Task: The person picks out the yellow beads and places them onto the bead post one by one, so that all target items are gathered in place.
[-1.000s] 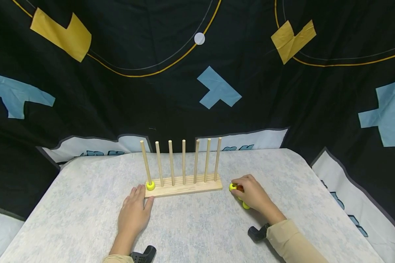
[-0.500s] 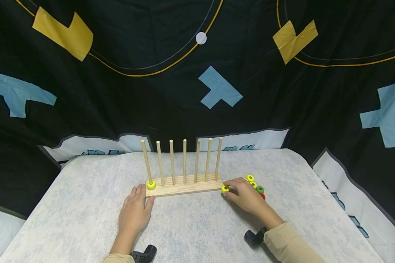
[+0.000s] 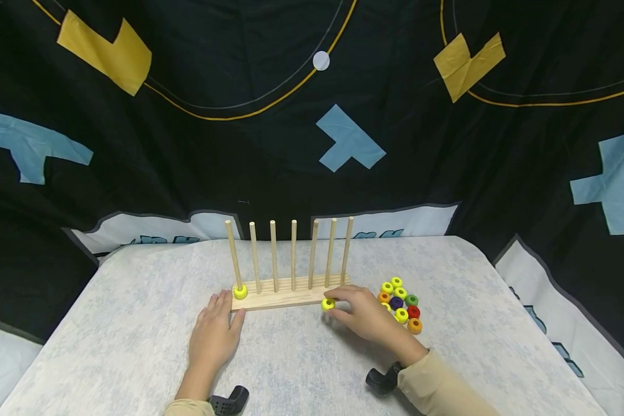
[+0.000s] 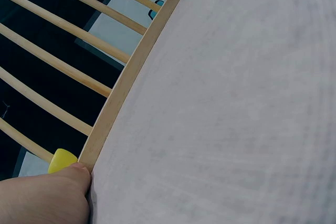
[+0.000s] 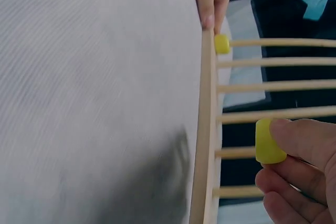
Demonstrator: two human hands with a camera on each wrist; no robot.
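A pale wooden peg stand (image 3: 286, 299) with a row of upright pegs stands on the table. Around the foot of its leftmost peg sits a yellow bead (image 3: 240, 292). At the stand's left end rests my left hand (image 3: 214, 335), fingers extended along the end and thumb touching the front edge. My right hand (image 3: 363, 312) pinches another yellow bead (image 5: 268, 141) between thumb and fingers. It hovers by the front of the stand's right half, and the bead is off the pegs. My right hand partly covers the base's right end in the head view.
To the right of the stand lie several loose beads: yellow (image 3: 400, 293), green (image 3: 411, 300), red (image 3: 413, 312), dark blue (image 3: 396, 303) and orange (image 3: 415, 326). A pale cloth covers the table (image 3: 291, 364). Behind hangs a dark curtain (image 3: 249, 167).
My right hand has moved left from the loose beads with a yellow bead, now in front of the stand. More of the loose beads have come into sight. My left hand stays put.
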